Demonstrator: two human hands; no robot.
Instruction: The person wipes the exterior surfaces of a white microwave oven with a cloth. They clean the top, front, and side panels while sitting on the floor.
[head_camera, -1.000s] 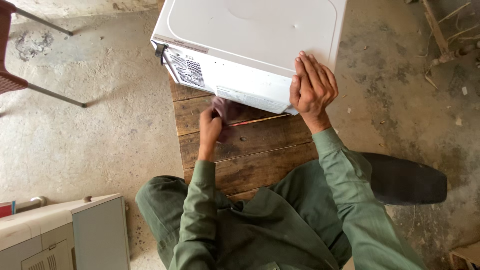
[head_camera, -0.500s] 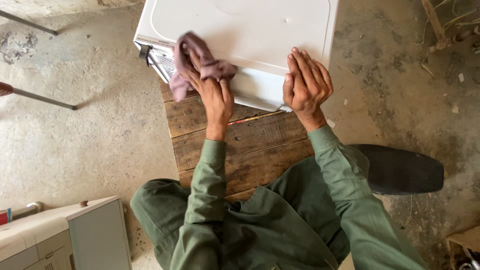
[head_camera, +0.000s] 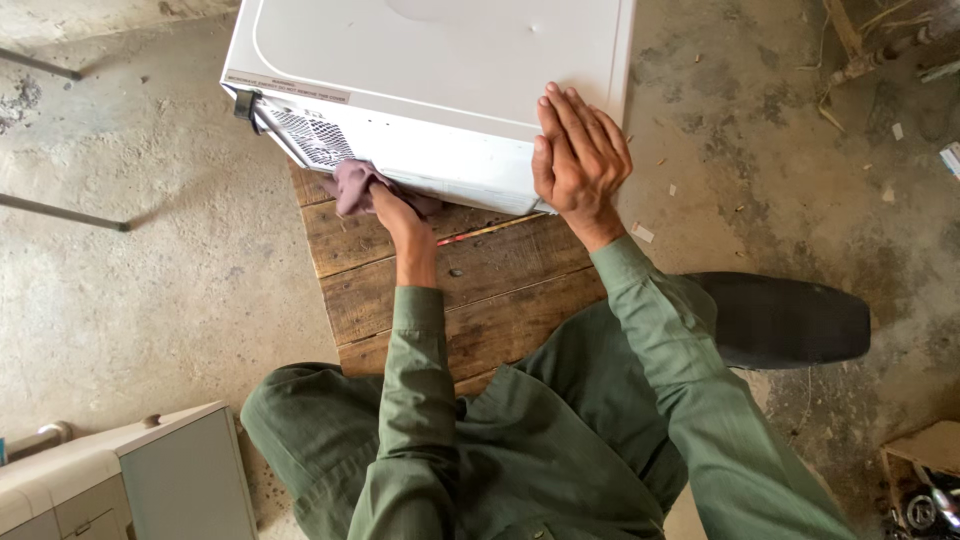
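Note:
A white microwave oven (head_camera: 440, 60) stands on a low wooden plank table (head_camera: 480, 290), its vented back side facing me. My left hand (head_camera: 392, 212) grips a mauve cloth (head_camera: 352, 185) and presses it against the lower part of that side, just right of the vent grille (head_camera: 310, 138). My right hand (head_camera: 578, 155) lies flat, fingers together, on the oven's near right top corner. Both arms wear green sleeves.
Rough concrete floor surrounds the table. A black shoe (head_camera: 785, 320) rests on the floor at the right. Another light grey appliance (head_camera: 130, 480) sits at the bottom left. Metal chair legs (head_camera: 60, 212) cross the left edge. Debris lies at the upper right.
My left hand with the cloth went from the table up onto the oven's top edge, then down to the lower side near the vent. The right hand stayed on the corner.

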